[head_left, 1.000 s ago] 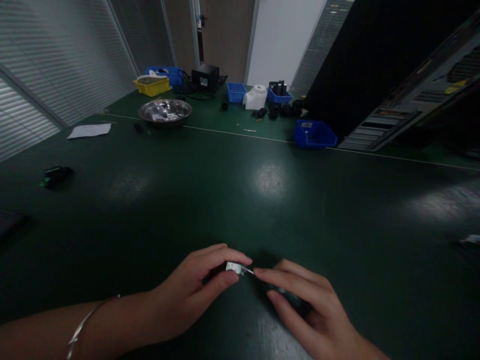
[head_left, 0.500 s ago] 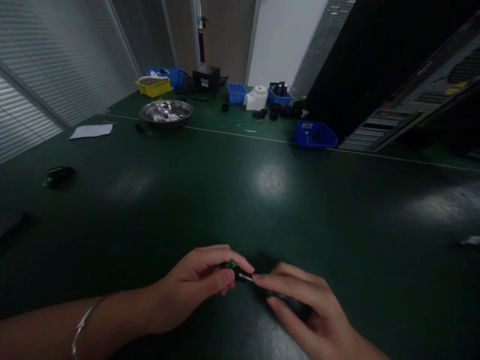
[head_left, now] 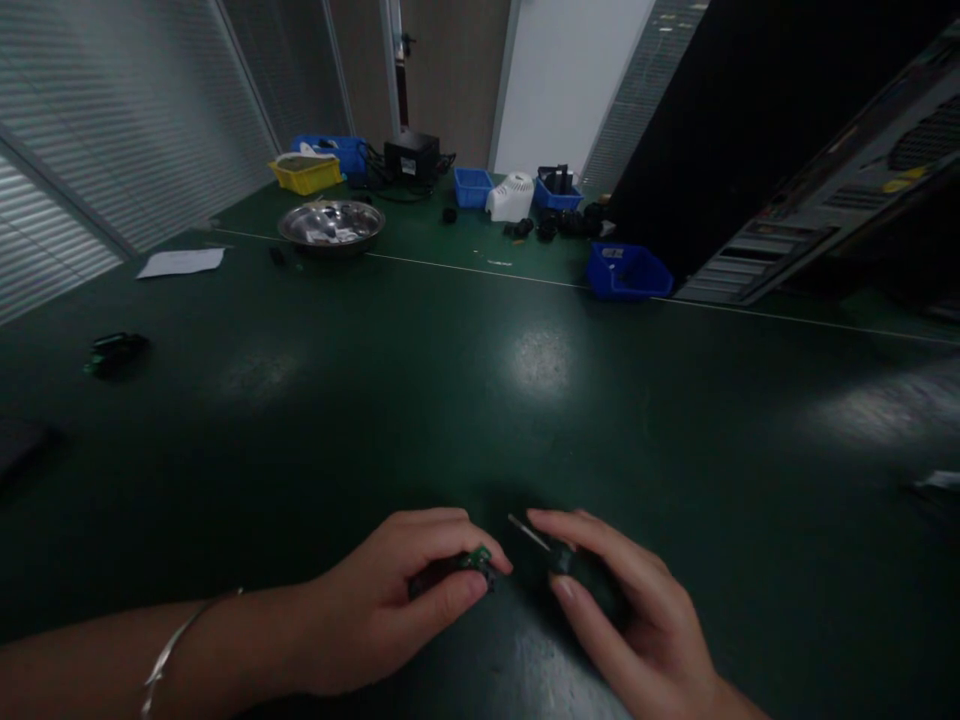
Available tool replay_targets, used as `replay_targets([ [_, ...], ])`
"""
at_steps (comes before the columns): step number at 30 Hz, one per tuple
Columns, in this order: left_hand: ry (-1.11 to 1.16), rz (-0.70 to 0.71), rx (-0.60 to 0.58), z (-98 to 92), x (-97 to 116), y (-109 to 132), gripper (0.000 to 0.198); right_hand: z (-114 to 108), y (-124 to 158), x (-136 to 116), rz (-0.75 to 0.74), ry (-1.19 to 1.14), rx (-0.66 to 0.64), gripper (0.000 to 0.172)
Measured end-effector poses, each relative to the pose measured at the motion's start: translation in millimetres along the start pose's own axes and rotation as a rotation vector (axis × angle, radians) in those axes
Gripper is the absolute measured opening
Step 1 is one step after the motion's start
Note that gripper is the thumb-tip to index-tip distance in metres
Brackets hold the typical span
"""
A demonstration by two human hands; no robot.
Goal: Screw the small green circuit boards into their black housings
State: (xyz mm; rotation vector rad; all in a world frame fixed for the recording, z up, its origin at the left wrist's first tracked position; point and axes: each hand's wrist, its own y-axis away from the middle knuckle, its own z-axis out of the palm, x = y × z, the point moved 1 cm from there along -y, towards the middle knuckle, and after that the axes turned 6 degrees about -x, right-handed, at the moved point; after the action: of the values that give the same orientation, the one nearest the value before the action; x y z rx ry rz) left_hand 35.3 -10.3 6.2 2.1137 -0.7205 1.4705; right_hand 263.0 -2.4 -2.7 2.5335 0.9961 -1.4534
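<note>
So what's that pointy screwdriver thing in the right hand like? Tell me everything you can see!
The screwdriver-like tool has a thin, straight, silvery shaft that looks like metal, and a dark handle, mostly hidden by the right hand gripping it. In the picture the shaft slants up and left. Its tip stands apart from the small green-and-black part in the left hand, and is too small to show its shape.

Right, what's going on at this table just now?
A person's left hand pinches a small green part over the table. The right hand holds a dark-handled tool with a thin metal shaft. The shaft's tip is apart from the part. A metal bowl stands farther back.
</note>
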Motion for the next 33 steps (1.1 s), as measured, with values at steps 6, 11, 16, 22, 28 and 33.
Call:
replay_targets([
  [6, -0.182, 0.149, -0.032, 7.7, -4.0, -3.2, 0.014, 14.5, -10.9, -8.7, -0.071, -0.160, -0.055, 0.036],
  [11, -0.181, 0.125, -0.054, 10.4, -8.7, -4.6, 0.016, 18.5, -16.4, -12.5, -0.080, -0.217, -0.099, 0.035],
  [16, 0.003, -0.036, -0.013, 7.8, -8.9, -5.1, 0.015, 19.3, -14.1, -11.3, -0.047, -0.252, -0.084, 0.024],
  [22, 0.137, -0.142, 0.056, 3.0, -5.1, -6.0, 0.015, 18.9, -16.3, -1.2, 0.211, -0.308, 0.044, 0.010],
  [28, 0.179, -0.159, 0.132, 5.4, -9.1, -4.7, 0.016, 19.3, -16.1, 0.2, 0.326, -0.427, 0.045, 0.005],
  [33, 0.167, -0.165, 0.108, 6.4, -9.7, -6.3, 0.015, 20.3, -14.7, -1.1, 0.351, -0.470, 0.041, 0.007],
])
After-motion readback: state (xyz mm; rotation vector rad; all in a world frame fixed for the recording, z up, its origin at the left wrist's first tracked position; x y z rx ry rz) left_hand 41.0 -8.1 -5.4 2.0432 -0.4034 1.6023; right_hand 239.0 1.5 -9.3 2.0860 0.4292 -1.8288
